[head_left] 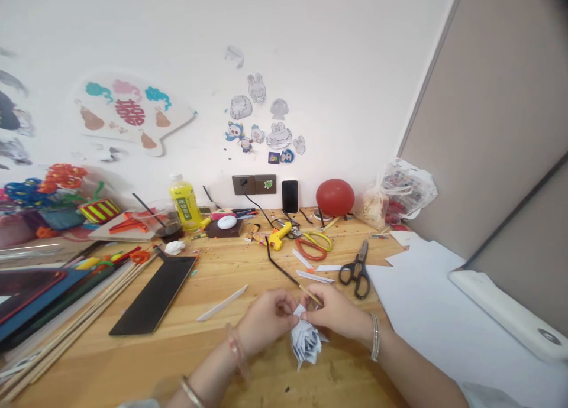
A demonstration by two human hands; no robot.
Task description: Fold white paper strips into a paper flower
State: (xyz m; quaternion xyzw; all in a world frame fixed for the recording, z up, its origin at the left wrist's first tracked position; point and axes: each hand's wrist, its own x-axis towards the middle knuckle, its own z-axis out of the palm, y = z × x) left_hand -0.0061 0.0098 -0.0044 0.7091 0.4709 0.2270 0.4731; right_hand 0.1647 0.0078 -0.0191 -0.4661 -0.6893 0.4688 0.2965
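A folded white paper flower (306,342) with grey-blue markings hangs between my hands, petals toward me. My left hand (268,314) pinches its base from the left, thumb and fingertips pressed together. From the other side my right hand (339,314) grips the same base with thumb and fingers. A thin stick (310,294), tan at the near end and black and bent farther out, runs across the right hand's fingers; whether it joins the flower is hidden. Black-handled scissors (356,272) lie just beyond the right hand. White paper strips (222,303) rest on the wooden table (248,369).
A yellow glue gun (280,236), red-and-yellow scissors (314,246) and a red balloon (335,197) are toward the wall. Leftward are a black tablet-like slab (153,295), wooden sticks (84,313), a yellow bottle (184,201) and a dark drink cup (170,226). White sheets (426,301) cover the right side.
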